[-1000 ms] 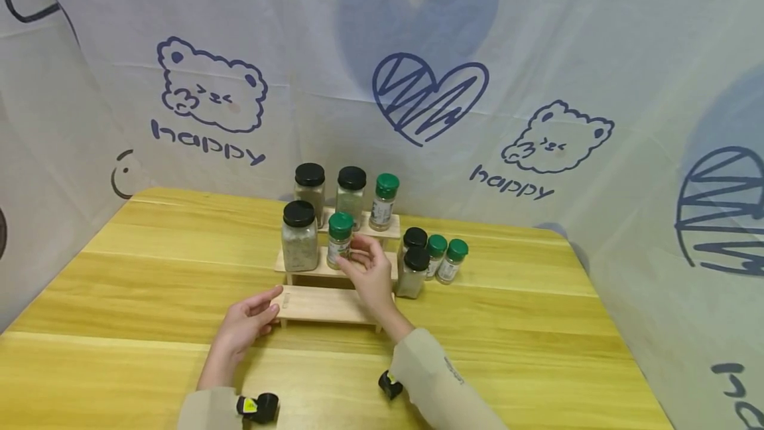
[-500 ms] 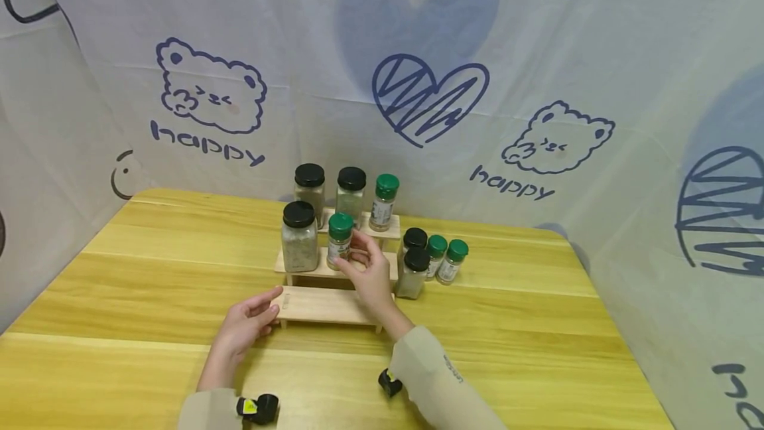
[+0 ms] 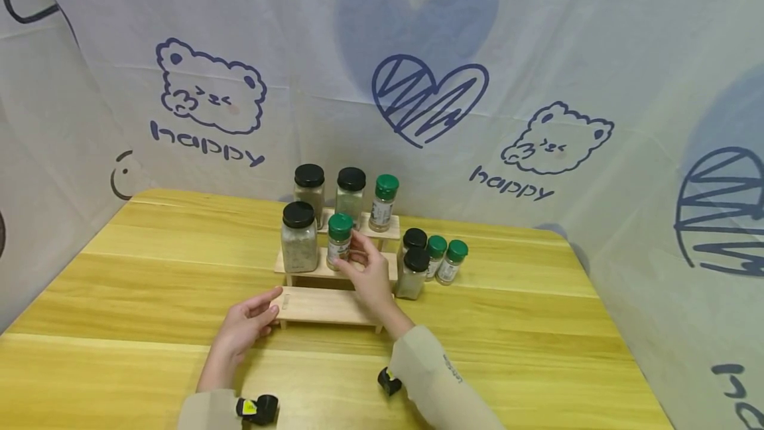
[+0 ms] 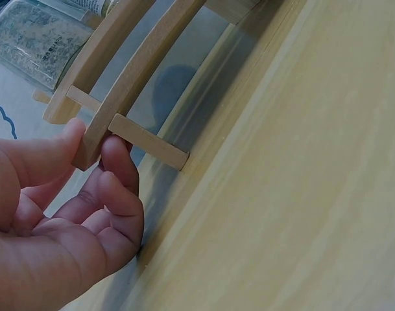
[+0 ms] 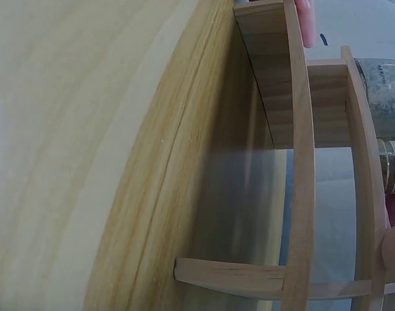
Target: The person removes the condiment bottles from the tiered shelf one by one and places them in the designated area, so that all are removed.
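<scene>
I had the rack running left to right, bottom shelf's left end pinched in my left hand. My right hand was gripping the jar, thumb at its lower front, fingers along its right side. Jar stood on the middle shelf, long axis vertical, green cap up.

Can pass above front tier, below-L of R hand (also beneath, betw. legs, tho low). Blocked R of R hand by black-cap jars, beyond by top-row jars, L by big jar past pinched green-cap jar. Can reach L of L hand, over tabletop.
</scene>
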Demonstrator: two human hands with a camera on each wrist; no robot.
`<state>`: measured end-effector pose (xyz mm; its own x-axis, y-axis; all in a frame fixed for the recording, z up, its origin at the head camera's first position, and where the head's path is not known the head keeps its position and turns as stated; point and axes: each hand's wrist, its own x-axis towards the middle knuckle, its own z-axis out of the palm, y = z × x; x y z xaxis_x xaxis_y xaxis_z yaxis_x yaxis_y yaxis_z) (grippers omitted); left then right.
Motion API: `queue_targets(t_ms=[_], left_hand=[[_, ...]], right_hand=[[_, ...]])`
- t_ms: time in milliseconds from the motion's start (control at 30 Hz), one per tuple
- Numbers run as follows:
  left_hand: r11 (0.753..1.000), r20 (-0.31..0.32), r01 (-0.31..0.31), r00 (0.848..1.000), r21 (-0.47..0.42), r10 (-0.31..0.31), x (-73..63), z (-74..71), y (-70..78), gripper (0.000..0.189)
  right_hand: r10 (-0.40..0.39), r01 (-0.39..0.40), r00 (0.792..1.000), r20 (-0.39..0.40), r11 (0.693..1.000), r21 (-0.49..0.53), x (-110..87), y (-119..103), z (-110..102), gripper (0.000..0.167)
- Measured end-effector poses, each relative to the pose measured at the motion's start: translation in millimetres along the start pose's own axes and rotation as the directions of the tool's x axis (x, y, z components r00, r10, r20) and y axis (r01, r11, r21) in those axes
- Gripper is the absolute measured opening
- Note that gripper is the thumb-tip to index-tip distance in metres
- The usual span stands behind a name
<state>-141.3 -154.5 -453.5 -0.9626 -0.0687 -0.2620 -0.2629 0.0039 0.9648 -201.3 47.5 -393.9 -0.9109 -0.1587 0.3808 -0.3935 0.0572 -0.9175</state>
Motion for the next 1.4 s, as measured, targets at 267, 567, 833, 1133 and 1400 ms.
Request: queue_targets(t_ms=[267,567,833,1133,1400], left_hand=[[1.000,0.002,-0.006,1.000,0.011,0.006,-0.9,0.7,0.4,0.040],[1.000,-0.002,-0.007,1.000,0.004,0.007,-0.9,1.4,-1.1,0.040],[1.000,-0.003,-0.015,1.000,0.004,0.015,0.9,1.3,-3.9,0.040],[1.000,-0.002,-0.016,1.000,0.008,0.016,2.0,1.5,-4.7,0.040],[1.000,0.000,-0.020,1.000,-0.003,0.020,0.2,0.2,-3.4,0.041]], right_hand=[[0.044,-0.044,0.999,0.003,0.999,-0.015,0.4,-1,0,0.046],[0.016,-0.015,1.000,0.007,0.999,-0.036,-1.6,-2,0,0.041],[0.025,-0.025,1.000,-0.001,1.000,-0.015,-4.8,-2,-1,0.039],[0.042,-0.041,0.999,-0.031,0.998,0.042,-6.9,-3,-4,0.036],[0.008,-0.006,0.999,-0.042,0.999,0.044,-8.3,-6,-11,0.043]])
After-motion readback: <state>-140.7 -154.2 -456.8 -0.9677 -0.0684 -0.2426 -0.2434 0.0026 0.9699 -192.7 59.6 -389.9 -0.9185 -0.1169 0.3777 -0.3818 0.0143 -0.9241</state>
